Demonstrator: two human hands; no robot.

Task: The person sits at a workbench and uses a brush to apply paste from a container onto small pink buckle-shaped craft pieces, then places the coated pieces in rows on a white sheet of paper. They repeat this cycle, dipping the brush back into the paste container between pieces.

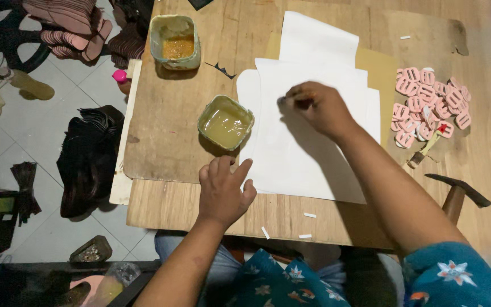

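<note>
Head view: my right hand (320,108) has its grip clenched on a thin stick-like tool (298,98), a brush or pen by the look of it, though it is too hidden in the fingers to tell which. Its tip sits on the top white sheet (308,153), near that sheet's upper edge. My left hand (221,190) rests with its grip released, fingers loosely curled, holding nothing; thumb and forefinger press at the lower left corner of the sheets, just beside the nearer tub.

To do this stroke well, I judge the left hand should pin the paper flat so the stack does not creep, while the right keeps the tool low and moves evenly. The nearer tub is close to the paper edge, so an elbow swing could tip it.

Counting outward: I see about 3 white sheets, overlapped, lying over 1 tan board (377,68). 2 square tubs stand on the desk (177,210): the nearer one (225,122) holds pale yellowish liquid, the farther one (175,41) holds an orange-brown one. To the right lies 1 heap of pink buckle-like pieces (430,102), roughly 20, too overlapped for an exact count. Beside it lies 1 small brush with a red band (429,145), and 1 hammer (457,190) sits at the desk's right edge. A few white scraps (310,215) lie near the front edge.
</note>
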